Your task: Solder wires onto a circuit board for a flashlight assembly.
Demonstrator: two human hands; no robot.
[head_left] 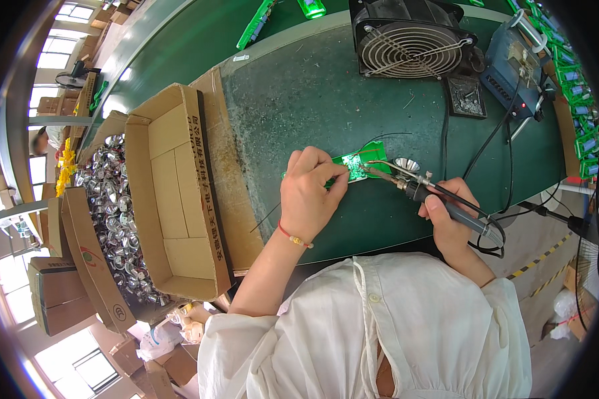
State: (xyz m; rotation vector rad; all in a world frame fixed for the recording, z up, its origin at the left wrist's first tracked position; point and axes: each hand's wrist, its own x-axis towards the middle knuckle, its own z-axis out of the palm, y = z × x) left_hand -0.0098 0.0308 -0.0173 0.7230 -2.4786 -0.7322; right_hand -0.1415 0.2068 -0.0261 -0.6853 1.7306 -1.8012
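My right hand (450, 216) grips a soldering iron (456, 211) with a dark handle and a thin metal tube along its tip. The iron's tip reaches a green plastic housing (377, 150) with a brightly lit circuit board (355, 167) in it. My left hand (313, 183) is closed in a pinch at the housing's left end, thumb and forefinger together over the board; what sits between them is hidden. Thin dark and red wires run around the board. A shiny reflector cup (406, 163) lies just right of the housing, behind the iron.
A black fan with a wire guard (412, 53) stands at the back. Right of it are a small solder-littered tray (467, 97) and a blue soldering station (512, 66) with trailing cables. An open cardboard box (170, 193) and many reflector cups (116, 219) are at left; green housings (582, 113) line the right.
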